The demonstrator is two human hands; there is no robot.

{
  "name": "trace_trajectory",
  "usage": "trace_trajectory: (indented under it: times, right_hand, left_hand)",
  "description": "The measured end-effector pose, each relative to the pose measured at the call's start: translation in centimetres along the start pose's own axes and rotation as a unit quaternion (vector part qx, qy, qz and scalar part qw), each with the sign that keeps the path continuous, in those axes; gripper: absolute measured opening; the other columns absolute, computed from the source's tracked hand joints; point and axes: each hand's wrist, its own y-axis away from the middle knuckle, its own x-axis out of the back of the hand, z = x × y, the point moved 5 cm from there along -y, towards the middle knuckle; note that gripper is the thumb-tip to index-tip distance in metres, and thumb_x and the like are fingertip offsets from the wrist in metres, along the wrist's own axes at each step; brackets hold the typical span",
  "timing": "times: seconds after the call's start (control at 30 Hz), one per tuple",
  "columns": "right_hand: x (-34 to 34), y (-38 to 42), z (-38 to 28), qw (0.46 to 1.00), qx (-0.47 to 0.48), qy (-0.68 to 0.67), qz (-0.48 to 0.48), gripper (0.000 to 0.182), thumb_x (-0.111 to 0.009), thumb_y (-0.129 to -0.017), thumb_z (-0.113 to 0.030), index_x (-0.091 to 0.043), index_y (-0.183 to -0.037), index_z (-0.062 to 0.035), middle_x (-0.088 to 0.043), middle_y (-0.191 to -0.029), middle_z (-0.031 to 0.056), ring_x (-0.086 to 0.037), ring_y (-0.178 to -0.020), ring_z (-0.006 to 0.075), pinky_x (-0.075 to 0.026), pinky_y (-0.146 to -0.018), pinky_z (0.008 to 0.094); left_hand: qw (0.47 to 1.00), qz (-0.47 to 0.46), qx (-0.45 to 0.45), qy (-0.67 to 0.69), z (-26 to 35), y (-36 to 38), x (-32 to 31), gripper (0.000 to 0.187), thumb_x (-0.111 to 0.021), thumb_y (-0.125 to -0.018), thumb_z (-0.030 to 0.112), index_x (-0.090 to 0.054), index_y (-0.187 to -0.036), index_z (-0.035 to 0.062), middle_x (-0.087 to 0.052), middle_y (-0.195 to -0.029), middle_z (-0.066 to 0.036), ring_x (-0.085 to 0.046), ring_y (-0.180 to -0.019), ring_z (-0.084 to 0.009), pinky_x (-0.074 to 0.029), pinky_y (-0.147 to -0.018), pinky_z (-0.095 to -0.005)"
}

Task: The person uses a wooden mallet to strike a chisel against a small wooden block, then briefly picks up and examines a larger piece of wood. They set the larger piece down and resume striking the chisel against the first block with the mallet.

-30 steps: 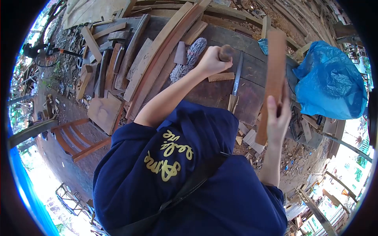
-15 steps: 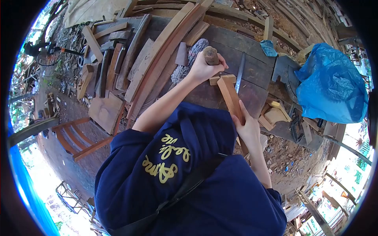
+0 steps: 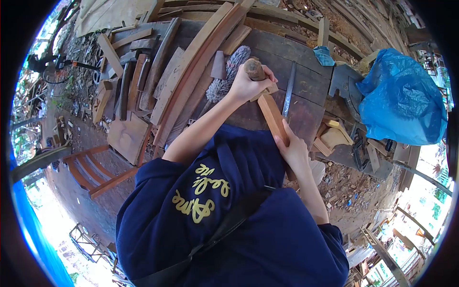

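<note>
- The left hand [image 3: 245, 89], just above the centre of the frame, is clenched round a thick, brown, rounded wooden handle [image 3: 255, 70], whose blunt end faces the camera.
- The right hand [image 3: 295, 152], a little right of centre, grasps a straight, reddish-brown wooden bar [image 3: 273, 116] with the thumb on the near face and the fingers along the other edge.
- The bar slants from the centre of the frame up toward the left hand; its lower part runs behind the right hand, beside the navy-blue shirt [image 3: 260, 158].
- A small, pale wooden block [image 3: 270, 91] shows beside the left hand, at the bar's upper end; whether block and bar touch, I cannot tell.
- A narrow, shiny metal strip [image 3: 289, 88] lies right of the bar on the dark, flat wooden work surface [image 3: 306, 69].
- A grey, shaggy fabric bundle [image 3: 232, 69] lies just behind the left hand.
- Long, light-brown wooden boards [image 3: 191, 64] run diagonally across the upper left.
- A large, crumpled, translucent blue plastic bag [image 3: 401, 98] fills the upper right.
- A slatted, reddish-brown wooden frame [image 3: 112, 182] stands at the left of the frame.
</note>
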Motion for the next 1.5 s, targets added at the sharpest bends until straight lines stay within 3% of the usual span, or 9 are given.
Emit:
trace_trajectory:
  times: [0.27, 0.43, 0.5, 0.6, 0.77, 1.0, 1.37, 1.5]
  right_hand:
    - [0.2, -0.9, -0.7, 1.0, 0.002, 0.009, -0.007, 0.065, -0.059, -0.09, -0.048, -0.037, -0.149, -0.0326, -0.07, -0.098, 0.024, -0.067, -0.097, 0.0424, -0.051, -0.088, 0.0496]
    - [0.7, -0.4, -1.3, 1.0, 0.007, -0.01, -0.002, 0.065, -0.06, -0.09, -0.047, -0.037, -0.149, -0.0335, -0.07, -0.098, 0.0234, -0.067, -0.096, 0.042, -0.051, -0.088, 0.0494]
    - [1.0, -0.3, -1.6, 1.0, 0.01, -0.02, -0.001, 0.065, -0.06, -0.089, -0.05, -0.04, -0.148, -0.0317, -0.069, -0.096, 0.0274, -0.065, -0.095, 0.046, -0.052, -0.086, 0.0502]
    - [1.0, -0.6, -1.8, 1.0, 0.011, -0.008, -0.007, 0.064, -0.06, -0.09, -0.047, -0.037, -0.149, -0.0349, -0.07, -0.095, 0.0235, -0.067, -0.094, 0.0422, -0.052, -0.087, 0.0495]
    - [1.0, -0.5, -1.9, 1.0, 0.017, -0.003, -0.009, 0.064, -0.06, -0.09, -0.047, -0.037, -0.149, -0.035, -0.07, -0.093, 0.0237, -0.067, -0.093, 0.0424, -0.052, -0.086, 0.0495]
    - [1.0, -0.6, -1.9, 1.0, 0.02, 0.007, -0.007, 0.064, -0.059, -0.09, -0.048, -0.037, -0.149, -0.0341, -0.069, -0.09, 0.0246, -0.067, -0.091, 0.0435, -0.052, -0.084, 0.0502]
    - [0.3, -0.8, -1.1, 0.999, 0.028, -0.014, 0.007, 0.064, -0.06, -0.09, -0.048, -0.038, -0.149, -0.0345, -0.07, -0.091, 0.0246, -0.067, -0.091, 0.0436, -0.052, -0.084, 0.0506]
    - [0.3, -0.7, -1.0, 0.999, 0.024, -0.025, 0.01, 0.064, -0.06, -0.09, -0.048, -0.038, -0.148, -0.0347, -0.07, -0.092, 0.0246, -0.067, -0.092, 0.0436, -0.052, -0.084, 0.0507]
  left_hand:
    - [0.989, 0.051, -0.101, -0.09, -0.4, -1.8, 1.0, 0.005, -0.067, -0.071, 0.001, -0.068, -0.075, -0.002, -0.069, -0.071, -0.008, -0.067, -0.069, -0.0128, -0.053, -0.066, -0.0273]
    - [0.984, 0.075, -0.091, -0.133, 0.2, -1.5, 1.3, 0.008, -0.07, -0.074, 0.005, -0.072, -0.08, -0.0003, -0.071, -0.072, -0.008, -0.067, -0.069, -0.0116, -0.053, -0.065, -0.0265]
    - [0.985, 0.085, -0.08, -0.125, 0.0, -1.5, 1.5, 0.009, -0.071, -0.076, 0.007, -0.073, -0.081, -0.0003, -0.071, -0.073, -0.008, -0.068, -0.069, -0.0113, -0.053, -0.066, -0.0261]
    - [0.984, 0.114, -0.079, -0.111, -0.2, -1.4, 2.0, 0.013, -0.074, -0.079, 0.011, -0.074, -0.083, -0.0007, -0.072, -0.075, -0.007, -0.068, -0.07, -0.0105, -0.053, -0.067, -0.0254]
    - [0.981, 0.135, -0.073, -0.12, 0.0, -1.3, 2.3, 0.016, -0.075, -0.08, 0.014, -0.074, -0.084, -0.0009, -0.073, -0.075, -0.006, -0.068, -0.07, -0.0094, -0.054, -0.067, -0.0244]
    - [0.982, 0.127, -0.079, -0.118, 0.3, -1.5, 1.6, 0.017, -0.075, -0.08, 0.015, -0.074, -0.083, -0.0011, -0.072, -0.073, -0.006, -0.067, -0.068, -0.0086, -0.053, -0.065, -0.0245]
    - [0.978, 0.042, -0.11, -0.174, 0.0, -1.8, 1.1, 0.017, -0.071, -0.077, 0.014, -0.068, -0.072, -0.0015, -0.066, -0.061, -0.007, -0.063, -0.057, -0.0111, -0.05, -0.057, -0.0269]
    - [0.983, 0.039, -0.063, -0.171, 1.0, -1.8, 1.0, 0.016, -0.07, -0.075, 0.014, -0.068, -0.071, -0.0014, -0.065, -0.061, -0.008, -0.063, -0.056, -0.0124, -0.05, -0.057, -0.0276]
